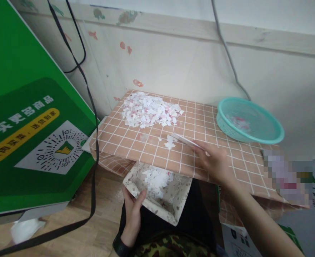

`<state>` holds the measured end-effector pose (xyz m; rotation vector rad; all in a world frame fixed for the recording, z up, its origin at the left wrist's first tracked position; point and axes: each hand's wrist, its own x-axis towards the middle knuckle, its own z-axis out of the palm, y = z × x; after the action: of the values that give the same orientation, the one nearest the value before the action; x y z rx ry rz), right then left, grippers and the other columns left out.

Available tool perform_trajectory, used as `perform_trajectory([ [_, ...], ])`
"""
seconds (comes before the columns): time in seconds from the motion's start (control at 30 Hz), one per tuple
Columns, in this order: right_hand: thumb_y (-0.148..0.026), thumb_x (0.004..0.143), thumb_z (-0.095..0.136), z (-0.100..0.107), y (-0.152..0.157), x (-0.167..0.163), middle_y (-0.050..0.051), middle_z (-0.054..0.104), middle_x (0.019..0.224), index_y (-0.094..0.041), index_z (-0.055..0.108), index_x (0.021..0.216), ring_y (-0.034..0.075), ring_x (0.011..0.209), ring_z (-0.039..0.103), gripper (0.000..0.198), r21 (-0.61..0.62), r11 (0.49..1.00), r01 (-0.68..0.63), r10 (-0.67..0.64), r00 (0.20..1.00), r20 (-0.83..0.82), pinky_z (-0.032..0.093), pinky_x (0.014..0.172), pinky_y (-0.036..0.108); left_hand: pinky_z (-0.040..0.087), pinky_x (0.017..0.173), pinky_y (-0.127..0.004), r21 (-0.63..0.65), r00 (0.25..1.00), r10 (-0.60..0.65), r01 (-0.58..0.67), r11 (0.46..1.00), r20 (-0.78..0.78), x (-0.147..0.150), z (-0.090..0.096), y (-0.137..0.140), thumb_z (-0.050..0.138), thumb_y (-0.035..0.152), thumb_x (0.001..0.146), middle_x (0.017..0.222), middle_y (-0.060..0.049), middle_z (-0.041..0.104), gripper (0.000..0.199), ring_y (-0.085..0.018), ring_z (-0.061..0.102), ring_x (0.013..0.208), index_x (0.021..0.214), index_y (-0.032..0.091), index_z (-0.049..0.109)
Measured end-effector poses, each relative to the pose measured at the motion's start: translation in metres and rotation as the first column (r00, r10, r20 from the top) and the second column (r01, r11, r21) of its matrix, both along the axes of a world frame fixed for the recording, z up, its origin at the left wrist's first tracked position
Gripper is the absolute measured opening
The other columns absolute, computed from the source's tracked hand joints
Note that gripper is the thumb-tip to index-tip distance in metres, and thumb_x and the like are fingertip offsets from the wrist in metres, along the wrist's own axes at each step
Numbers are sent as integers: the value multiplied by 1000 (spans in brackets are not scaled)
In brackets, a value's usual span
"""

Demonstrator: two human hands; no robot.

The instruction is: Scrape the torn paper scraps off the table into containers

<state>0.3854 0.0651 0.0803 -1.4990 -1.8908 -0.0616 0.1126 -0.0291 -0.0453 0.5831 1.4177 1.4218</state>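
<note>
My left hand [134,210] grips the near left rim of a speckled off-white tray [180,187], its thumb over the edge. The tray is held tilted just below the table's front edge, with torn paper scraps [157,180] inside it. In my right hand [212,159] is a thin, flat, pale card-like piece [185,140], held edge-down near the tabletop. Its far end is beside a small cluster of white scraps [169,142]. Behind them a larger heap of white and pinkish paper scraps [149,110] lies on the checked tablecloth [197,123].
A turquoise plastic basket [254,121] with some scraps sits at the table's back right. A green printed board [39,117] leans at left, with a black strap [93,142] hanging before it. The wall borders the table's back. A grey cable [227,50] runs down the wall.
</note>
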Motion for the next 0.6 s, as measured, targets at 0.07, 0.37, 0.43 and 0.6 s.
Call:
perform_trajectory([
  [0.07,-23,95,53,0,-11,-9,5,78,101,-22,72,110,20,80,75,25,5,997,-73,73,997,1,60,70,29,43,105,-46,-33,1000,-1,2,999,17,0,7,-3,79,38,73,138,-8,54,77,-31,53,126,140,29,42],
  [0.37,-19,93,57,-1,-34,-19,4,77,106,-24,71,112,19,89,75,24,4,987,-160,160,984,-74,61,79,29,59,75,-41,-125,994,-15,28,992,105,-7,33,-11,81,41,71,136,-11,55,89,-34,60,117,147,35,35],
  [0.43,-19,93,57,1,-38,-20,4,76,107,-24,71,113,20,89,75,25,14,987,-159,160,984,-82,61,79,30,60,74,-41,-120,995,-35,47,992,97,-10,38,-12,80,42,72,137,-11,54,86,-34,59,118,146,36,37],
  [0.6,-23,93,57,7,-51,-22,4,77,106,-27,73,111,21,88,75,25,-27,981,-194,190,977,-97,62,78,32,61,72,-43,-140,993,-65,78,987,94,-19,48,-11,80,43,72,138,-12,52,87,-33,62,114,146,36,34],
])
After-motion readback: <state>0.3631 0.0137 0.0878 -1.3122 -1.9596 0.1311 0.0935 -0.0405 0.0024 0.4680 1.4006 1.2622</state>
